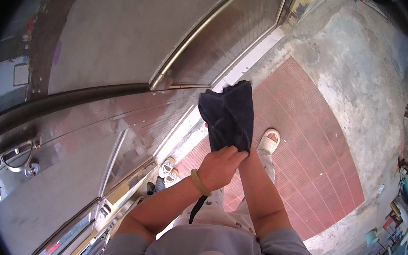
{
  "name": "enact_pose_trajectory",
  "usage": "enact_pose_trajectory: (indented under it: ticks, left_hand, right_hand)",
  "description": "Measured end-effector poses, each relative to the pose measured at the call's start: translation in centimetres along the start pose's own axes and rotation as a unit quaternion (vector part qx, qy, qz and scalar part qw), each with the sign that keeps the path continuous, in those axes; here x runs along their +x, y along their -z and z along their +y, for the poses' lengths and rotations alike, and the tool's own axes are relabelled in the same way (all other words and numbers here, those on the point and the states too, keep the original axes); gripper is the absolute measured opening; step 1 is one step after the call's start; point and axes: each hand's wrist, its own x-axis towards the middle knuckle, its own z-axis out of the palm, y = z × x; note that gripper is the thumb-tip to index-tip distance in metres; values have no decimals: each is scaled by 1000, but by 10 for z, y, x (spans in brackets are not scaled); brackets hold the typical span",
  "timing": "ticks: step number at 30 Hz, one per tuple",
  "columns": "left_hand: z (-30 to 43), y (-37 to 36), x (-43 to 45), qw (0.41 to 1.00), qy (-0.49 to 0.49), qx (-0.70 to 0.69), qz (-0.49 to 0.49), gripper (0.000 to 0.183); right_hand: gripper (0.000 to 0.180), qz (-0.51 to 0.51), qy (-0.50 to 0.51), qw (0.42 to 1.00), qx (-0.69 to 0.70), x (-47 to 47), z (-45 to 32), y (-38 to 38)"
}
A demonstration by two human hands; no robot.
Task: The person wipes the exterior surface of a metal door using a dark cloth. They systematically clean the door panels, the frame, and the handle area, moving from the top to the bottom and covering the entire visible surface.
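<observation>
A dark navy cloth (231, 119), perhaps a garment or bag, is held up in front of me over the end of my right forearm. My left hand (220, 166), with a pale bangle (199, 183) on its wrist, pinches the cloth's near edge beside my right wrist. The cloth hides nearly all of my right hand; only a fingertip (206, 125) shows at its left side. Whether that hand is inside or behind the cloth, and whether it grips, I cannot tell. A black strap (197, 210) hangs below my left wrist.
Along the left runs a metal door (77, 144) with a handle (20, 159); a barred panel (227, 41) stands beyond. White shoes (169, 170) sit by its foot. I stand on a red mat (308, 148) over concrete floor (360, 69). Assorted items (397, 220) crowd the right side.
</observation>
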Motion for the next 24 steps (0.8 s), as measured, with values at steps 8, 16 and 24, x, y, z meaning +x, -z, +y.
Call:
enact_pose_trajectory:
  ticks: [8, 16, 24]
  left_hand:
    - [-35, 61, 23, 981, 8, 110, 161, 49]
    - [-95, 118, 60, 931, 66, 296, 201, 53]
    - [-120, 102, 86, 909, 87, 376, 157, 56]
  right_hand:
    - [38, 93, 290, 855, -419, 52, -31, -35]
    - [38, 111, 163, 972, -123, 102, 44, -2]
    - [56, 194, 235, 797, -522, 164, 100, -48]
